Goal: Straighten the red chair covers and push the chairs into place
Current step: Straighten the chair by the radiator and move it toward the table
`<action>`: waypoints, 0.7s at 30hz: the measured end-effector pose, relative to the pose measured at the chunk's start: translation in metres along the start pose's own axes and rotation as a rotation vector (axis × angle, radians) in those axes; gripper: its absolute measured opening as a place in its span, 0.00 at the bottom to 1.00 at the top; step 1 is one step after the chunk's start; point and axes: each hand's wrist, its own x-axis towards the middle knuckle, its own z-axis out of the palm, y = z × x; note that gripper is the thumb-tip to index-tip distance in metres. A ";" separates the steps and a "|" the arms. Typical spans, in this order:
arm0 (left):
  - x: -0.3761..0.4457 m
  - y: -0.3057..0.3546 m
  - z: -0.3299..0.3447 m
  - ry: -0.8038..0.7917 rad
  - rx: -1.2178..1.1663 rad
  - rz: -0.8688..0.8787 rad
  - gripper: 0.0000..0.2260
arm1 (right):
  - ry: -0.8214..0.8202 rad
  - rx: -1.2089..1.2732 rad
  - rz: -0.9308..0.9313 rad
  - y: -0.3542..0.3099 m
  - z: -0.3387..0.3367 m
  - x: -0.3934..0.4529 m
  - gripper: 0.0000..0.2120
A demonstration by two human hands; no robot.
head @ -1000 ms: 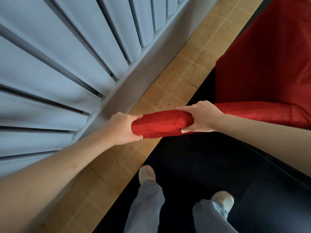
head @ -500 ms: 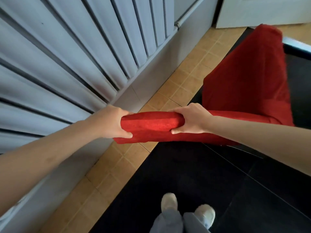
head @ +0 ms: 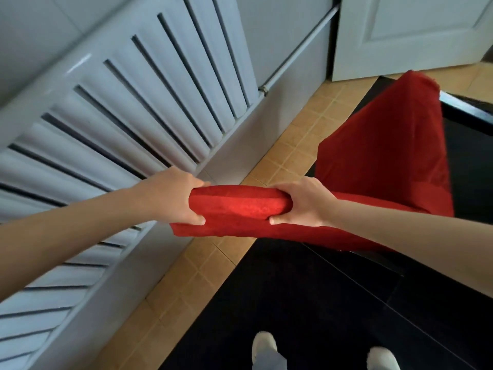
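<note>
A chair in a red cover stands in front of me, seen from behind and above. Its padded top edge runs across the middle of the view. My left hand grips the left end of that edge, thumb underneath. My right hand grips it a little further right, thumb also below. The red cloth hangs loose below the hands. The seat part stretches away to the upper right. The chair's legs are hidden under the cover.
A white radiator with a pipe lines the wall at the left, close to the chair. A white door stands at the top right. Tan tiles border a black floor. My shoes show at the bottom.
The view has tilted up and back, so more of the chair, the radiator and the door show. Both hands keep their grip on the red top edge, now slightly farther apart.
</note>
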 end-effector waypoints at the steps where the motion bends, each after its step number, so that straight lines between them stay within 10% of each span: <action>1: -0.003 0.010 -0.006 0.007 0.026 -0.021 0.37 | 0.015 -0.003 -0.019 0.003 -0.007 -0.007 0.34; 15: -0.033 0.180 -0.097 0.033 0.197 -0.037 0.39 | 0.098 0.081 -0.067 0.050 -0.098 -0.128 0.37; 21: -0.062 0.249 -0.093 0.512 0.138 -0.123 0.36 | 0.137 0.103 -0.009 0.070 -0.126 -0.178 0.33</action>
